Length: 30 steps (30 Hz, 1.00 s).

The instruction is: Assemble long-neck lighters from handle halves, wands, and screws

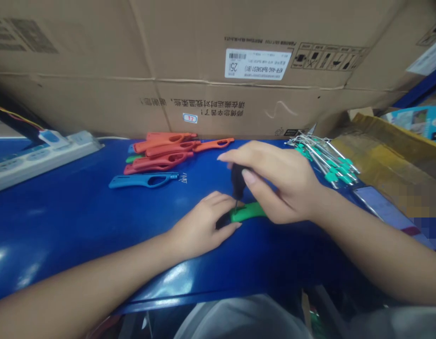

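My right hand is closed around the black grip of a screwdriver, held upright with its thin shaft pointing down. The tip meets a green plastic lighter casing lying on the blue tabletop. Bent fingers and thumb of my left hand grip the casing's left end from both sides. My right hand covers the casing's far end. Farther back, a blue lighter casing with a looped opening lies beside tiny metal pieces, perhaps screws.
Red casings are piled behind the blue one. Metal rods with green plastic parts lie at the back right, near a phone and a yellow-taped box. A white power strip is left. Cardboard walls the back.
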Tool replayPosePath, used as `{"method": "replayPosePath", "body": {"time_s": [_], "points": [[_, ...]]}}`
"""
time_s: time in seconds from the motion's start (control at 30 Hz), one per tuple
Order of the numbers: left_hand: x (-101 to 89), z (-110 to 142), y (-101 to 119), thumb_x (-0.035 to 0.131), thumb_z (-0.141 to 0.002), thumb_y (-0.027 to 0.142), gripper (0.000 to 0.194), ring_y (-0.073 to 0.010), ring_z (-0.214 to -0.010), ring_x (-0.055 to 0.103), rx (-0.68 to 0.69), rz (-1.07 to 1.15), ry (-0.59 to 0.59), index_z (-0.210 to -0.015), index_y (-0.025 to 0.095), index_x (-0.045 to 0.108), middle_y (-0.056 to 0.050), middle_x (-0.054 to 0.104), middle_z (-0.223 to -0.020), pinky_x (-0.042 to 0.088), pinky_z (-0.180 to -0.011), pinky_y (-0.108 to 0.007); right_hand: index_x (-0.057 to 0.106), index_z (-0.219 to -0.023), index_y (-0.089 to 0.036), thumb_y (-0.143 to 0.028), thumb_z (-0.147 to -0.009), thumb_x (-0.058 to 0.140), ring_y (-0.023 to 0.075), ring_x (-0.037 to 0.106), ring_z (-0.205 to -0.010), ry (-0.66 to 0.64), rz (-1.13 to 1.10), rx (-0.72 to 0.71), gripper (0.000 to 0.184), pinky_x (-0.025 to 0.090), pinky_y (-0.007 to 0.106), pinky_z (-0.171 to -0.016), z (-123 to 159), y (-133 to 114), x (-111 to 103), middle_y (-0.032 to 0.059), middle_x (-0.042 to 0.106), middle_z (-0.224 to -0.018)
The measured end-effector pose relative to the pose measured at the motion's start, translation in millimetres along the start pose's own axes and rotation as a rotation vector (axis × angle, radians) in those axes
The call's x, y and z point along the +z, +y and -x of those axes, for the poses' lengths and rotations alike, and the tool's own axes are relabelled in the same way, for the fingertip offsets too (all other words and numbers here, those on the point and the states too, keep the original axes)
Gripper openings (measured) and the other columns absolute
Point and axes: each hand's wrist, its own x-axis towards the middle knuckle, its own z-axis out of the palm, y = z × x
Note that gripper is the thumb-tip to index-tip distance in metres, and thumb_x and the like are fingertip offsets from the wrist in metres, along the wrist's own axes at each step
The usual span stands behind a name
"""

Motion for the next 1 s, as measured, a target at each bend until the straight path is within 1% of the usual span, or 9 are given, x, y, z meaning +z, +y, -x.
{"method": "replayPosePath", "body": {"time_s": [0.1,0.23,0.37,0.5,0.6,0.67,0.73,0.83,1.0], "points": [[0.3,0.0,0.3,0.067,-0.095,0.025,0.026,-0.0258,-0.113,0.063,-0.015,-0.006,0.0,-0.121,0.02,0.066,-0.009,0.071,-0.118,0.052,-0.102,-0.044,0.064,-0.122,-0.021,-0.023,-0.104,0.045,0.0169,0.07,-0.097,-0.131,-0.148,0.007,0.026,0.057,0.031,-0.083,-9.4,0.4,-9.6,0.005,0.074,-0.111],[1.9,-0.1,0.4,0.067,-0.095,0.024,0.023,-0.025,-0.116,0.064,-0.019,-0.005,0.038,-0.117,0.019,0.067,-0.009,0.071,-0.12,0.051,-0.103,-0.042,0.07,-0.099,-0.02,-0.041,-0.102,0.057,0.0183,0.069,-0.079,-0.217,0.063,-0.045,0.026,0.054,0.03,-0.07,-22.4,2.0,-22.9,0.0028,0.073,-0.09],[-1.2,-1.1,-4.2,0.066,-0.096,0.027,0.021,-0.0257,-0.111,0.064,-0.025,-0.054,0.049,-0.116,0.019,0.067,-0.008,0.072,-0.116,0.053,-0.099,-0.042,0.069,-0.114,-0.019,-0.031,-0.106,0.045,0.0214,0.071,-0.095,-0.271,0.123,-0.067,0.028,0.055,0.031,-0.074,-26.6,3.2,-26.9,0.006,0.075,-0.11],[-9.1,-4.1,-18.4,0.064,-0.099,0.029,0.02,-0.0254,-0.103,0.065,-0.006,-0.135,0.045,-0.115,0.018,0.068,-0.009,0.072,-0.11,0.053,-0.093,-0.043,0.067,-0.118,-0.019,-0.026,-0.105,0.049,0.0167,0.07,-0.094,-0.265,-0.039,-0.127,0.024,0.054,0.028,-0.079,-24.4,10.3,-24.5,0.004,0.075,-0.107],[-12.4,-6.2,-30.0,0.068,-0.096,0.034,0.027,-0.027,-0.107,0.064,-0.086,-0.138,0.097,-0.118,0.019,0.068,-0.009,0.071,-0.112,0.053,-0.097,-0.045,0.072,-0.101,-0.018,-0.042,-0.105,0.051,0.0178,0.068,-0.076,-0.175,0.119,-0.151,0.032,0.05,0.03,-0.064,-21.3,18.6,-18.1,0.0041,0.073,-0.09],[-12.8,-6.8,-34.3,0.071,-0.094,0.037,0.034,-0.0277,-0.112,0.063,-0.118,-0.133,0.117,-0.124,0.02,0.067,-0.009,0.069,-0.116,0.052,-0.099,-0.046,0.073,-0.099,-0.016,-0.044,-0.106,0.047,0.0196,0.07,-0.08,-0.149,0.164,-0.14,0.039,0.05,0.031,-0.065,-19.4,23.9,-12.3,0.0074,0.074,-0.101],[-12.7,-7.2,-34.9,0.072,-0.093,0.038,0.038,-0.0265,-0.112,0.062,-0.134,-0.12,0.121,-0.127,0.022,0.066,-0.008,0.068,-0.117,0.052,-0.1,-0.045,0.073,-0.106,-0.014,-0.035,-0.108,0.041,0.0211,0.07,-0.097,-0.179,0.039,-0.099,0.039,0.054,0.033,-0.078,-18.0,28.6,-7.1,0.0114,0.07,-0.12],[-13.0,-8.3,-31.3,0.073,-0.093,0.036,0.039,-0.0234,-0.105,0.063,-0.163,-0.082,0.106,-0.128,0.022,0.065,-0.006,0.065,-0.112,0.053,-0.097,-0.042,0.064,-0.127,-0.012,-0.02,-0.105,0.036,0.0208,0.063,-0.112,-0.231,-0.181,0.0,0.036,0.052,0.036,-0.096,-17.9,34.0,-3.7,0.0142,0.064,-0.127],[-12.3,-9.8,-28.2,0.074,-0.092,0.034,0.036,-0.0238,-0.101,0.064,-0.143,-0.078,0.104,-0.125,0.02,0.068,-0.007,0.067,-0.108,0.054,-0.094,-0.042,0.051,-0.134,-0.015,-0.017,-0.101,0.046,0.0177,0.065,-0.098,-0.254,-0.219,0.035,0.033,0.052,0.03,-0.083,-25.5,34.7,-4.3,0.0109,0.066,-0.121]]}}
